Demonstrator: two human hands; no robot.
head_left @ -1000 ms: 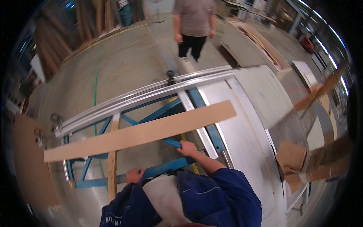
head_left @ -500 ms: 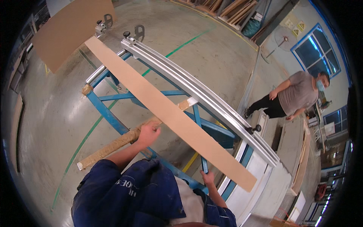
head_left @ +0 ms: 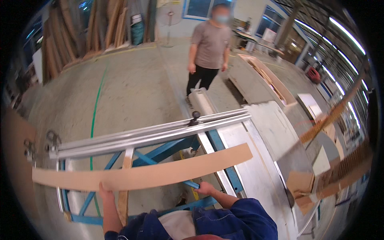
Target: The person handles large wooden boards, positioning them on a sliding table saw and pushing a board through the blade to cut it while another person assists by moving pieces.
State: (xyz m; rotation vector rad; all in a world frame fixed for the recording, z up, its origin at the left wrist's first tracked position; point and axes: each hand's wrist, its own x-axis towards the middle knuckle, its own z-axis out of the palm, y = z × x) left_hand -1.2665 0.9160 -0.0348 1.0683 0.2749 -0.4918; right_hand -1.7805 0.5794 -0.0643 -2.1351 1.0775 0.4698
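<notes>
A long tan board strip (head_left: 152, 174) lies across a saw table's blue frame (head_left: 230, 178) and metal bed (head_left: 258, 180). My left hand (head_left: 107, 192) grips its lower edge near the left; part of the fingers is hidden at the board. My right hand (head_left: 205, 188) is closed round a blue bar just below the strip. A wooden batten (head_left: 123, 206) runs under the strip, beside my left hand. Beyond them, an aluminum fence (head_left: 156, 141) with a black knob (head_left: 195, 118) crosses the frame.
A person (head_left: 208, 48) in a grey top and face mask stands beyond the fence. Boards (head_left: 112, 28) lean against the back wall. A wooden crate (head_left: 282, 82) sits at back right, cardboard (head_left: 300, 182) at right, and a large brown panel (head_left: 18, 144) at far left.
The camera swung left and has swung back. My left hand has moved from the blue frame and wooden batten to the strip's edge; my right hand stays on the blue bar.
</notes>
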